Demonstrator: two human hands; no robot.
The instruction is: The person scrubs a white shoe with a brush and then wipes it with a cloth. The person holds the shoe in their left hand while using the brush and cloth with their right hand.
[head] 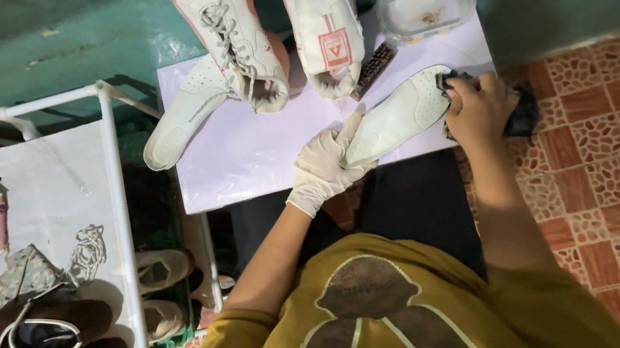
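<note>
The left hand point(325, 164), in a pale glove, is closed on the heel end of a white insole point(396, 117), pinning it flat to the white sheet point(248, 152) so it cannot slide; the bare right hand point(479, 109) is clenched around a dark brush point(519, 115) and presses it on the insole's toe end, at the sheet's far right edge. A second white insole point(184, 114) lies apart at the sheet's left edge, partly under one of two pink-and-white sneakers point(223, 18) whose open tops face the person; a small brush point(375, 65) rests just beside the other sneaker point(321, 16), and a clear plastic tub point(425, 5) stands near the far corner, within reach. To the left a white rack point(110, 169) holds other shoes point(160, 270).
</note>
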